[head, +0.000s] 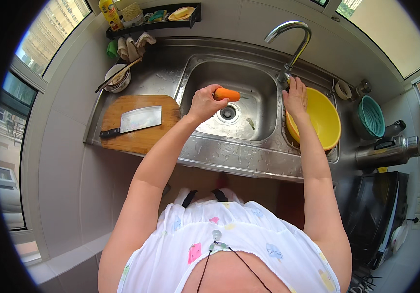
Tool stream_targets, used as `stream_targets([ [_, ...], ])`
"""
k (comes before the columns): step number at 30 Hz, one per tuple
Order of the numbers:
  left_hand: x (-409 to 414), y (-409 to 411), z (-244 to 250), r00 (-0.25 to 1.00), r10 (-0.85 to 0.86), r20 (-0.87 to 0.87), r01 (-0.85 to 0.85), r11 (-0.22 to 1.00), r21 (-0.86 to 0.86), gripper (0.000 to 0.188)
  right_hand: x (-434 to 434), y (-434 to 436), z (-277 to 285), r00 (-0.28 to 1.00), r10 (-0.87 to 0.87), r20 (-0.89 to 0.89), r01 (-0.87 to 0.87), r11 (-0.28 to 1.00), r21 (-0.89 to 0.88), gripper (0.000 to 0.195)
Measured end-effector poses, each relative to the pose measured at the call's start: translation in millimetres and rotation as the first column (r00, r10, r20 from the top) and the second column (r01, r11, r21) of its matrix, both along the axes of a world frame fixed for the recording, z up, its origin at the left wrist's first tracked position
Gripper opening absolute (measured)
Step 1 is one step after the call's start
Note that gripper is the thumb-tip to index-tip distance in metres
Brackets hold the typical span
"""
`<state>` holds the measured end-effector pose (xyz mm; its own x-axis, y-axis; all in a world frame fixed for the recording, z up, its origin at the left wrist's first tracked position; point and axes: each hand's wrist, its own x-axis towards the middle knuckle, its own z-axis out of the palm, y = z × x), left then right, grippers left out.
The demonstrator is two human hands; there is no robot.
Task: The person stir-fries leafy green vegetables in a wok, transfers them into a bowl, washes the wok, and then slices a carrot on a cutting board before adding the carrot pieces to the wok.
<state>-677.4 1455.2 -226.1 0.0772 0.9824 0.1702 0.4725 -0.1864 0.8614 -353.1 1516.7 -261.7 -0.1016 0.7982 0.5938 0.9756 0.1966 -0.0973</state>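
Note:
A carrot point(228, 94) is held in my left hand point(207, 103), above the stainless steel sink point(264, 121). My right hand point(296, 96) lies near the base of the chrome faucet point(299, 40), beside the yellow plastic bowl point(323, 117); its fingers reach towards the faucet, and whether it touches the faucet handle cannot be told. To the left, a cleaver point(141, 119) with a black handle lies flat on a wooden cutting board point(136, 144). Inside the sink, a green scrap point(250, 123) lies near the drain point(228, 112).
Stacked bowls point(119, 83) with chopsticks point(122, 73) on top stand behind the board. Cloths point(132, 47) hang under a black wall shelf point(155, 26). At the right are a teal colander point(371, 117), a steel flask point(385, 151) and a black appliance point(371, 216).

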Motion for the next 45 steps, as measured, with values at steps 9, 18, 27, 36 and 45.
stream_targets([
  [9,76,102,-38,0.961,-0.101,-0.256,0.122,0.99,0.066,0.03,29,39,-1,0.948,-0.16,0.274,0.256,0.896,-0.362,0.037],
  [18,78,173,-64,0.977,0.062,0.202,0.028,0.91,-0.413,0.029,-74,51,-22,0.267,-0.313,-0.911,-0.401,0.824,-0.401,0.03],
  [27,83,208,-100,0.987,0.162,0.002,-0.136,0.837,-0.53,0.033,-120,84,-25,0.135,-0.313,-0.94,-0.322,0.883,-0.34,0.014],
  [36,81,174,-42,0.806,-0.398,-0.439,0.337,0.917,-0.212,0.011,4,42,-39,0.079,-0.42,-0.904,0.017,0.907,-0.42,0.025],
  [45,43,151,-30,0.866,-0.255,-0.429,0.204,0.965,-0.162,0.029,11,94,-30,0.413,-0.362,-0.835,0.01,0.919,-0.393,0.037],
])
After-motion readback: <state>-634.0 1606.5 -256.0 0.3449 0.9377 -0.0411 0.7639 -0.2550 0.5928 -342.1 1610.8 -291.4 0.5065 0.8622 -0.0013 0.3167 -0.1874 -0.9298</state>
